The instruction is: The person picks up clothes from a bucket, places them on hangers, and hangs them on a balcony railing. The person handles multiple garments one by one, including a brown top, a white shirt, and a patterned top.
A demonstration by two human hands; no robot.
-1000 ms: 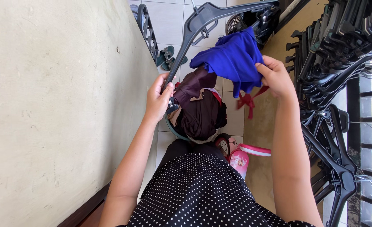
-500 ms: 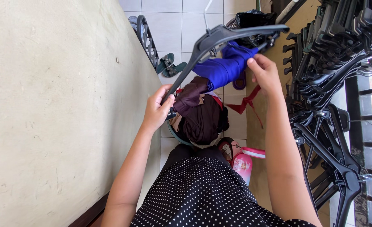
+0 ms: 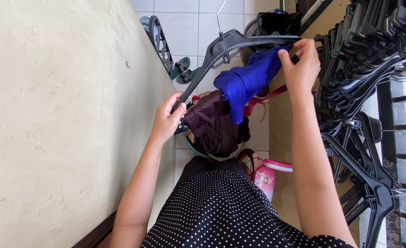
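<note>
Left hand (image 3: pixel 166 120) grips 1 end of the black hanger (image 3: pixel 221 50); right hand (image 3: pixel 301 64) pinches the blue garment (image 3: pixel 246 82) at the other end, only partly hung.

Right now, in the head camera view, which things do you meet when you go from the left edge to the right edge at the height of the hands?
Beige wall → left hand gripping one end of the dark hanger → blue garment → right hand at the hanger's other end → stack of black hangers.
</note>
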